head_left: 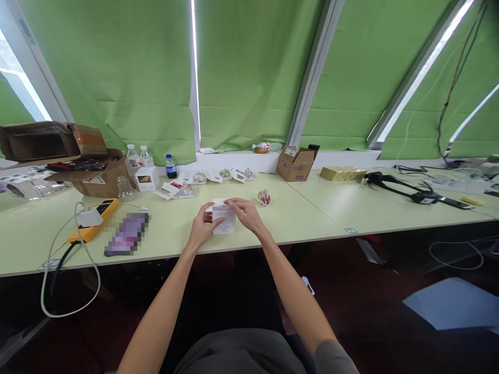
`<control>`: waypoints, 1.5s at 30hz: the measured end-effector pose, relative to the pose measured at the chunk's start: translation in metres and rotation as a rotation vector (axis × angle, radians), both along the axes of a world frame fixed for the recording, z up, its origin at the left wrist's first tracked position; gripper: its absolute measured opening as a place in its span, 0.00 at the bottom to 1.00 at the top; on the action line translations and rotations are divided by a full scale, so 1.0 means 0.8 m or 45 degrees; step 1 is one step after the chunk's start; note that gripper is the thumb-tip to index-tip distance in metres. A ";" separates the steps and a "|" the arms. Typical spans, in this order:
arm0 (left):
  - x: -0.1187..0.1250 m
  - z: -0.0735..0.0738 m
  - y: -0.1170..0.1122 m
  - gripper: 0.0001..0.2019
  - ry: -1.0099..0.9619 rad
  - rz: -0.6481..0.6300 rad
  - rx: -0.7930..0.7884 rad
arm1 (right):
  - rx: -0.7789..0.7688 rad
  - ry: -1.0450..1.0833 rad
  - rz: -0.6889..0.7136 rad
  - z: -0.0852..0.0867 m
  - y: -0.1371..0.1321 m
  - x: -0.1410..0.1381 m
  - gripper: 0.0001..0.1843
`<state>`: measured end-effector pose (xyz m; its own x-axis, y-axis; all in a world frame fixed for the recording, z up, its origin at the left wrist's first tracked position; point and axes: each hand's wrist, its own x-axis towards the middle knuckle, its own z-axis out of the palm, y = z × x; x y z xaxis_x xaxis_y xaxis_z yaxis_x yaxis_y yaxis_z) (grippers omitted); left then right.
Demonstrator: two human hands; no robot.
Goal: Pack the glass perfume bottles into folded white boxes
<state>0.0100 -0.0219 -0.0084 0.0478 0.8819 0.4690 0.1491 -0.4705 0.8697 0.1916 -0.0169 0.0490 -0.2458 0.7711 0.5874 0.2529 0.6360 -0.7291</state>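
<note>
White paper sheet (224,221), just one; left grip (202,226) pinches it; right grip (242,212) pinches its top edge.

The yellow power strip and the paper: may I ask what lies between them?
In the head view, a pixelated flat device lies left of the paper.

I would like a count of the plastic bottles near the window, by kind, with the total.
Clear bottles, standing: 2
Dark-drink bottle with blue cap: 1
Bottle lying on the window ledge: 1
Total: 4
</note>
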 end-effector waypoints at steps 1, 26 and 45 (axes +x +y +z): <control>0.000 0.000 0.000 0.34 0.001 -0.001 0.001 | 0.000 -0.007 0.011 0.000 0.000 0.001 0.18; 0.000 0.011 -0.005 0.21 -0.015 0.013 0.063 | 0.011 0.039 0.044 -0.018 -0.008 0.012 0.19; 0.004 0.024 -0.013 0.26 -0.007 -0.070 -0.053 | -0.138 0.270 -0.067 -0.045 -0.004 0.017 0.26</control>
